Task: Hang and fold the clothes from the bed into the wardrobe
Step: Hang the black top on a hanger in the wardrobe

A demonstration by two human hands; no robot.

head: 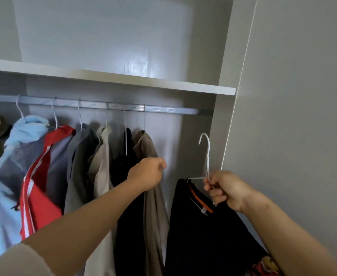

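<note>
My right hand (226, 191) grips the neck of a white wire hanger (205, 150) that carries a black garment (201, 232) with an orange collar strip, held below the metal rail (163, 110) at the wardrobe's right end. My left hand (147, 173) grips the shoulder of a tan garment (153, 198), the rightmost one hanging on the rail. The hanger's hook points up, free of the rail.
Several garments hang to the left: light blue (6, 176), red with white stripes (44, 188), grey, beige and black. A white shelf (124, 79) runs above the rail. The wardrobe's side panel (221, 124) and a grey wall stand close on the right.
</note>
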